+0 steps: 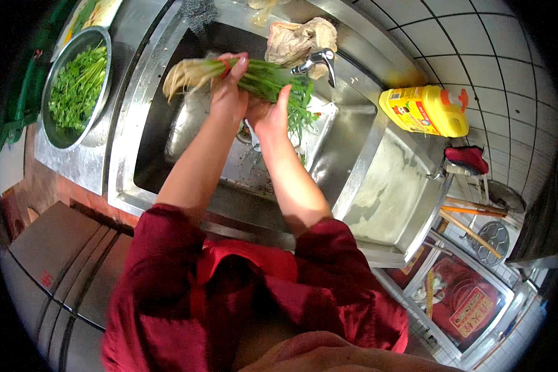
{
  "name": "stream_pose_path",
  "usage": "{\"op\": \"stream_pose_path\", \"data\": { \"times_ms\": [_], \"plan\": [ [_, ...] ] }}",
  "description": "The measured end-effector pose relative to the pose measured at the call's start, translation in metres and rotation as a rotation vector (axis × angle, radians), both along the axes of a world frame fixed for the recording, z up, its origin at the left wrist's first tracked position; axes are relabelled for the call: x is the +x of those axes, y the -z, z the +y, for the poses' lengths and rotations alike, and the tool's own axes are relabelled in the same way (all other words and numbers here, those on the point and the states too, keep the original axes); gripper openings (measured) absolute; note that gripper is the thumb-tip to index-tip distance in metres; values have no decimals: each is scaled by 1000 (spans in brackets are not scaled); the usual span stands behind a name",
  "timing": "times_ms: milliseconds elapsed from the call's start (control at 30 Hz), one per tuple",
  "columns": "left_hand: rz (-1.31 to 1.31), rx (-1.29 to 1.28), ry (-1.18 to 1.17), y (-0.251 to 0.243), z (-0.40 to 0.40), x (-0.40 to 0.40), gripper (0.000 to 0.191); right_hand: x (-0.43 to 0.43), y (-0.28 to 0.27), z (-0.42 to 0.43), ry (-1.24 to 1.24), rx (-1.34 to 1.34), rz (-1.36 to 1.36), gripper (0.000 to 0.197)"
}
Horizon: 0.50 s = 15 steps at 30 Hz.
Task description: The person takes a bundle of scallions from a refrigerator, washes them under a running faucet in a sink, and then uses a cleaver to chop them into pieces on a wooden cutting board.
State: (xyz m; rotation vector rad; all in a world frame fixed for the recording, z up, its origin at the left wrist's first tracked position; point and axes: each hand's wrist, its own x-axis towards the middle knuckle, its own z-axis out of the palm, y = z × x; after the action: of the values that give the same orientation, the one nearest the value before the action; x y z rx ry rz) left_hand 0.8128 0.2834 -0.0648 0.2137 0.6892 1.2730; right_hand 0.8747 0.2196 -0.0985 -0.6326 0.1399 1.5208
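Observation:
A bunch of leafy greens with pale roots lies across both hands above a stainless steel sink. My left hand is closed around the stems near the root end, where a red tie binds them. Under the leafier part is my right hand, its thumb raised and its fingers largely hidden by the stems. The leaves hang to the right, below the chrome faucet. Loose bits of green and dark specks lie on the wet metal beneath the hands.
At left, a metal bowl holds cut green herbs. Beige cloths lie behind the faucet, near a dark scouring pad. A yellow detergent jug stands at the right, beyond a second basin holding cloudy liquid.

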Motion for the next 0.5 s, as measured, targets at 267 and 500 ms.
{"op": "stream_pose_path", "data": {
  "times_ms": [267,500],
  "plan": [
    [34,322,50,-48,-16,-85,17,25,26,46,463,10,216,60],
    [103,476,-12,-86,-2,-148,16,55,60,51,555,-29,107,53]
  ]
}}
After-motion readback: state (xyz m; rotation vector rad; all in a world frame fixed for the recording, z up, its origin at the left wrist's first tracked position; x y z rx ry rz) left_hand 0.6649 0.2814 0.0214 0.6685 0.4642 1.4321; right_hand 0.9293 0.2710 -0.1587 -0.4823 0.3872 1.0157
